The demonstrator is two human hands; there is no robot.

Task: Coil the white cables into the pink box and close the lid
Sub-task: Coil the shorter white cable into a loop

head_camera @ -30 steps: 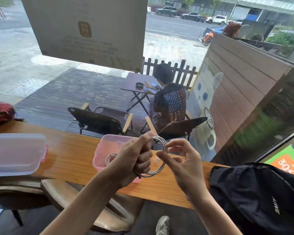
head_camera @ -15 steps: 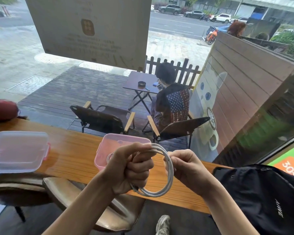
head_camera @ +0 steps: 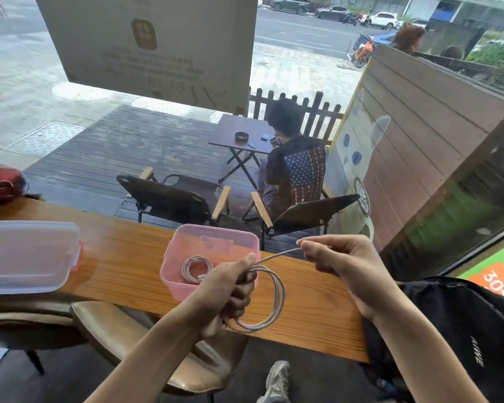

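The pink box stands open on the wooden counter, with one coiled white cable lying inside. My left hand grips a second white cable wound into a loop, just in front of the box's right corner. My right hand pinches the free end of that cable, pulled out straight to the right above the counter. The clear lid with pink clips lies flat at the far left of the counter.
The narrow wooden counter runs along a window. A black backpack sits at its right end, a red object at its left end. A brown stool stands below. Outside, a person sits at a table.
My right hand has let go of the loop and drawn the cable's free end out to the right. The loop in my left hand has dropped lower over the counter.
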